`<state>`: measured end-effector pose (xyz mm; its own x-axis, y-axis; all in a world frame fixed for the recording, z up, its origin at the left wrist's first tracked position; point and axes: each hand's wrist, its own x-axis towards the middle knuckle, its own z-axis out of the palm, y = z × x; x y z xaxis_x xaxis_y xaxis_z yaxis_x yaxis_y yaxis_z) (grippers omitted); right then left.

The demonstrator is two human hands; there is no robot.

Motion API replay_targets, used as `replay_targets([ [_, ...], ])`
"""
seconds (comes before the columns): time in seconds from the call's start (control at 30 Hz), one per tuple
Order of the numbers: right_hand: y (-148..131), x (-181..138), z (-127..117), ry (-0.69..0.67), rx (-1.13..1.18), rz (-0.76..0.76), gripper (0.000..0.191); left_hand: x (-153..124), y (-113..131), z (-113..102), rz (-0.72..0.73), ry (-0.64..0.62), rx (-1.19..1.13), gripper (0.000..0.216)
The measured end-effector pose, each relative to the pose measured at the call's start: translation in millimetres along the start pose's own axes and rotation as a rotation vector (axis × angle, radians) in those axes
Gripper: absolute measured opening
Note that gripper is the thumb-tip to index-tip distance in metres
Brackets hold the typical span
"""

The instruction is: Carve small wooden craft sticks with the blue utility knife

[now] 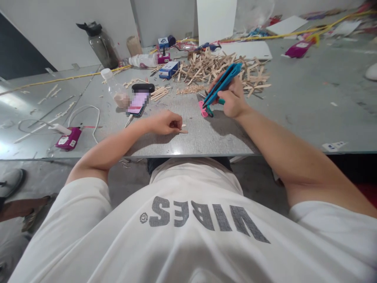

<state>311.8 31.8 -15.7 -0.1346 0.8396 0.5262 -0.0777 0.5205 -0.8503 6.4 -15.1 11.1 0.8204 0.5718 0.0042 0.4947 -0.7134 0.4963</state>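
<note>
My left hand rests low over the table near its front edge, its fingers pinched on a short wooden craft stick. A small pale piece shows just behind that stick. Raised above the table, my right hand is closed around a long blue utility knife, tilted with its dark tip down and to the left. Under the tip lies a tool with a pink handle, beside a green handle; their working ends are mostly hidden.
A large heap of craft sticks and small wooden chips spread behind my hands. To the left are a phone, a clear bottle, a dark bottle and a purple box with a white cable.
</note>
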Motion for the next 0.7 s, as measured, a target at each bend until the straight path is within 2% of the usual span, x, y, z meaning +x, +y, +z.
replay_targets([
  [0.2, -1, 1, -3, 0.019, -0.022, 0.009, 0.049, -4, 20, 2, 0.022, 0.028, 0.045, 0.008],
  [0.3, -2, 1, -4, 0.047, -0.022, 0.013, 0.053, -5, 37, 15, 0.095, -0.06, 0.005, 0.008],
  [0.43, -1, 2, -6, 0.051, -0.011, 0.031, 0.058, -1, 43, 31, 0.163, -0.046, 0.077, 0.011],
  [0.5, 1, 4, -7, 0.04, 0.023, 0.049, 0.06, 0, 40, 27, 0.166, -0.033, 0.14, 0.011],
  [0.6, 7, 11, -8, 0.055, 0.131, 0.071, 0.065, -10, 43, 4, 0.136, -0.003, 0.264, 0.02],
  [0.7, 14, 17, -11, 0.043, 0.245, 0.138, 0.073, -32, 65, -14, 0.084, 0.136, 0.396, 0.028],
])
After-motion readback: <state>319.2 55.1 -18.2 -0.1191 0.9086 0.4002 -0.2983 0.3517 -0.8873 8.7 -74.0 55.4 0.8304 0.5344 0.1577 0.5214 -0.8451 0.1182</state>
